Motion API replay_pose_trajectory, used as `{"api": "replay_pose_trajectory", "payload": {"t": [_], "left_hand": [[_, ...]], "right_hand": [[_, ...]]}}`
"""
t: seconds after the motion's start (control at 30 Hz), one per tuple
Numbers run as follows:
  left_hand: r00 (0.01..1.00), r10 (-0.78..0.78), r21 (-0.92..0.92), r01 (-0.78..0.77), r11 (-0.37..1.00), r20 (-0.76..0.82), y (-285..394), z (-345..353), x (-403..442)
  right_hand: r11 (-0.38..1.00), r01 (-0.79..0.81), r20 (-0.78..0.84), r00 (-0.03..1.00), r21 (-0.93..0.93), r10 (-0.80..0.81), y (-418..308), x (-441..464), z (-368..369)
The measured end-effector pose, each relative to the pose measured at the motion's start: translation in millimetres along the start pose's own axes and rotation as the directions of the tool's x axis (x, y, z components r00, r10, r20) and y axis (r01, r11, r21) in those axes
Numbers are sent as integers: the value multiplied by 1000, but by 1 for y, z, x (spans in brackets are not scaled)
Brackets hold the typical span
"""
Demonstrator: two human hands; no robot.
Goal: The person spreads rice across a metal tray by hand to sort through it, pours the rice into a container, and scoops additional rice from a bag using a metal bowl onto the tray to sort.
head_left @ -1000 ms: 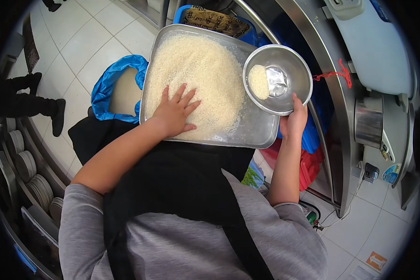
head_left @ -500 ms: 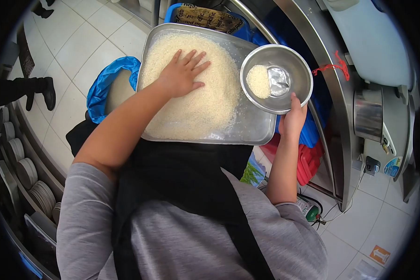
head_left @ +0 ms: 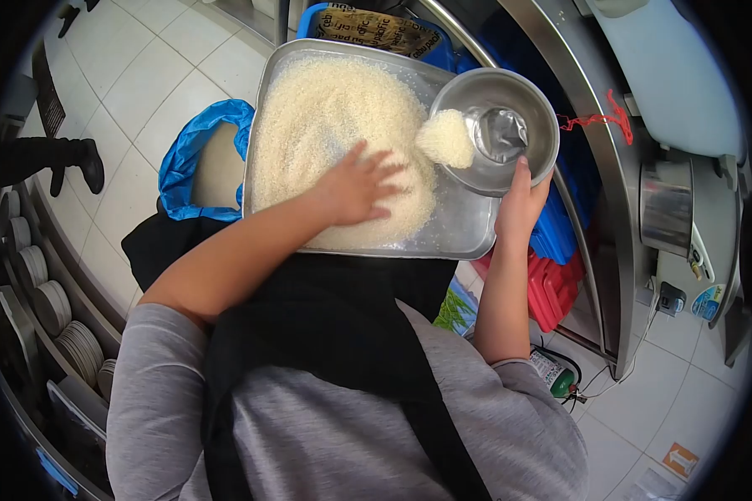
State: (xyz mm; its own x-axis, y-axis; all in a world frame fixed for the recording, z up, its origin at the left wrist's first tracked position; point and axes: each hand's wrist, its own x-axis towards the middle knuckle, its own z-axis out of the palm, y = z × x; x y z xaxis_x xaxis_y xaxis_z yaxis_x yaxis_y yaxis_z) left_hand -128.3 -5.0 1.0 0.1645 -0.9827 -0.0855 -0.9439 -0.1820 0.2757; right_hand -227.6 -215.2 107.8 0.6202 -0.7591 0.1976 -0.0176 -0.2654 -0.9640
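Note:
A wide bed of uncooked white rice (head_left: 326, 108) covers most of a metal tray (head_left: 468, 242). My left hand (head_left: 362, 185), slightly blurred, lies on the rice with its fingers spread and holds nothing. Over the tray's right side, my right hand (head_left: 522, 200) grips the rim of a round steel bowl (head_left: 543, 125), thumb on the inner wall. The bowl tilts to the left, and a clump of rice (head_left: 448, 139) slides over its left rim toward the tray.
Left of the tray stands an open blue bag (head_left: 175, 175) with pale contents. Blue and red crates (head_left: 551, 288) sit under a steel counter (head_left: 551, 50) at right. Stacked plates (head_left: 79, 351) fill a rack at lower left. Another person's leg (head_left: 50, 163) shows at far left.
My left hand has swept down and right across the rice, leaving a thinner patch. The bowl has tipped left, and its rice has moved from inside to over the rim.

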Motion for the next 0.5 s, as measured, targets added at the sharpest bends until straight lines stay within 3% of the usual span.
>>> {"api": "replay_pose_trajectory", "payload": {"t": [0.03,0.1,0.27,0.5], "left_hand": [[1000,3,0,-3,1000,0,-7,-9,2],[963,-240,120,225,967,121,-22,-26,6],[962,-270,167,273,947,-40,-53,-22,-27],[947,-297,79,308,948,-126,-46,-9,-65]], "right_hand": [[997,58,-1,998,-56,-58,-3,1,1],[1000,6,1,1000,7,-6,-6,3,0],[998,-25,8,1000,64,24,-8,6,0],[975,154,95,986,-162,-140,-4,5,4]]}}
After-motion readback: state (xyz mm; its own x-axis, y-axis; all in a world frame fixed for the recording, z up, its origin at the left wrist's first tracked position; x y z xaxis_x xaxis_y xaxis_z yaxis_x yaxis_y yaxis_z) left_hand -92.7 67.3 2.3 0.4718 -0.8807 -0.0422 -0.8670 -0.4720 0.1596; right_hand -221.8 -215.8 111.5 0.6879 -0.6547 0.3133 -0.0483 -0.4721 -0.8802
